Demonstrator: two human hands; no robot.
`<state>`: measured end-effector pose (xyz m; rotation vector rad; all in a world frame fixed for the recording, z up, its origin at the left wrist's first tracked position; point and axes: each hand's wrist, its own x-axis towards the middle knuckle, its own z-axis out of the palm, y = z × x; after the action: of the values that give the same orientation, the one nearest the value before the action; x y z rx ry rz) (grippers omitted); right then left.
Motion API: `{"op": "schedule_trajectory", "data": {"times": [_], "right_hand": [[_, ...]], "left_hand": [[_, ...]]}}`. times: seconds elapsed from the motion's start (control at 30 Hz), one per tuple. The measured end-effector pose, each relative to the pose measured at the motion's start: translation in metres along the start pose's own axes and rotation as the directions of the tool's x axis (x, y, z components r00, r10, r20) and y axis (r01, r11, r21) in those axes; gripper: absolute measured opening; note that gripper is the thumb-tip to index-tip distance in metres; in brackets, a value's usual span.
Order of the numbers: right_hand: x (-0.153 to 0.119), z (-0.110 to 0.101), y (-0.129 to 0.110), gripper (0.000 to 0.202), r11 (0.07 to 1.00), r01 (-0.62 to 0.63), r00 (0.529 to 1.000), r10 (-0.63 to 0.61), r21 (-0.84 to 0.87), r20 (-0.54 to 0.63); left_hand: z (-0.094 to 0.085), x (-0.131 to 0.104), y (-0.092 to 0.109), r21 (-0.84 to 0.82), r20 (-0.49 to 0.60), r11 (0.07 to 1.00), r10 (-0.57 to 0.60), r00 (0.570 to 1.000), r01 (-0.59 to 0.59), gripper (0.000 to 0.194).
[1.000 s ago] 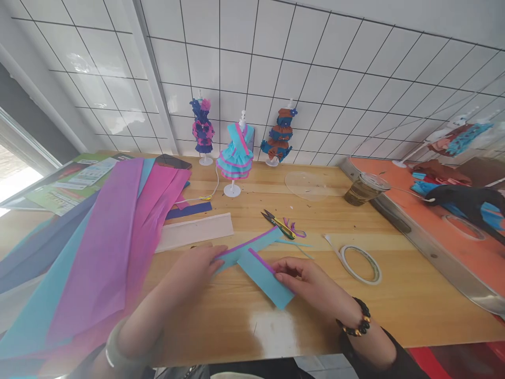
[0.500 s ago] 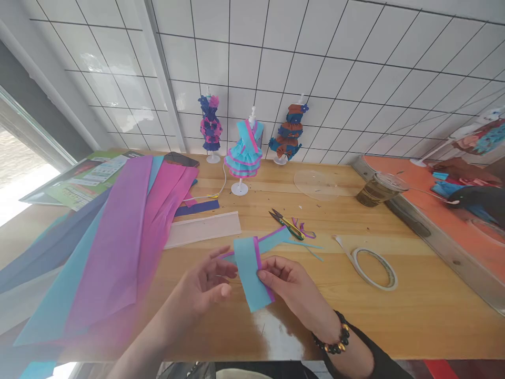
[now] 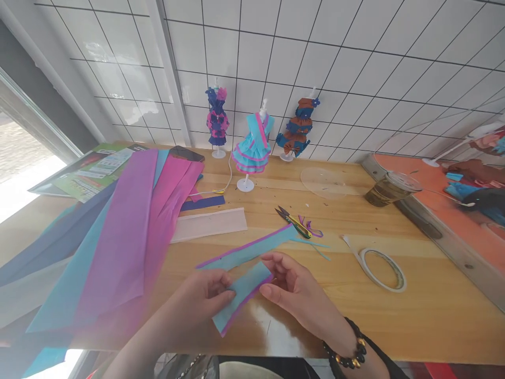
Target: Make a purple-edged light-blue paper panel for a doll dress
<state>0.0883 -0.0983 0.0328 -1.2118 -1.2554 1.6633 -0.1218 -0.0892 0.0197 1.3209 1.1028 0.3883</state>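
Between my hands is a short light-blue strip [image 3: 248,288] with a purple edge, of thin paper or cloth. My left hand [image 3: 205,295] pinches its left side between thumb and fingers. My right hand [image 3: 290,284] is at the strip's right end, thumb and curled fingers apart; whether they touch it I cannot tell. Just behind, a longer light-blue strip [image 3: 252,247] with purple along its far edge lies slanted on the table. Its right end reaches toward yellow-handled thread snips [image 3: 294,221]. Thin blue offcuts [image 3: 315,246] and a curled purple scrap [image 3: 311,227] lie beside them.
Large coloured sheets [image 3: 118,226] fan out at left, near a white strip [image 3: 211,225]. A tape roll [image 3: 401,273] lies at right, with a lidded cup [image 3: 389,189] beyond. Along the tiled wall stand three small dressed mannequins, the middle one in a blue dress [image 3: 252,150].
The short strip has turned from upright to slanted. My left hand has taken hold of its left side, while my right fingers have loosened. The longer strip behind is now exposed.
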Motion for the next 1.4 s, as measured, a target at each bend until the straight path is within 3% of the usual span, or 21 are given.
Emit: {"op": "schedule_trajectory", "data": {"times": [0.17,0.3,0.43,0.6,0.93,1.4], "right_hand": [[0.001,0.007,0.010,0.033,0.984,-0.078,0.997,0.073,-0.158,-0.036],[0.006,0.013,0.018,0.022,0.918,-0.044,0.998,0.020,-0.394,-0.065],[0.016,0.015,0.019,0.021,0.861,0.007,0.995,-0.059,-0.508,-0.085],[0.027,0.017,0.022,0.024,0.821,0.050,0.992,-0.106,-0.569,-0.066],[0.030,0.011,0.031,0.027,0.792,-0.013,0.985,-0.096,-0.610,-0.145],[0.036,0.016,0.028,0.028,0.745,-0.069,0.979,-0.079,-0.663,-0.190]], "left_hand": [[-0.003,-0.007,-0.009,0.180,-0.030,0.983,-0.018,0.999,0.024,0.019],[-0.008,-0.014,-0.021,0.202,-0.184,0.973,-0.077,0.980,0.115,0.031],[-0.012,-0.020,-0.034,0.144,-0.355,0.978,-0.090,0.930,0.150,0.051],[-0.014,-0.024,-0.041,0.117,-0.534,0.980,-0.072,0.843,0.158,0.061],[-0.009,-0.017,-0.036,0.226,-0.576,0.948,-0.054,0.815,0.222,0.055],[-0.015,-0.011,-0.027,0.303,-0.534,0.906,-0.095,0.840,0.294,0.057]]}}
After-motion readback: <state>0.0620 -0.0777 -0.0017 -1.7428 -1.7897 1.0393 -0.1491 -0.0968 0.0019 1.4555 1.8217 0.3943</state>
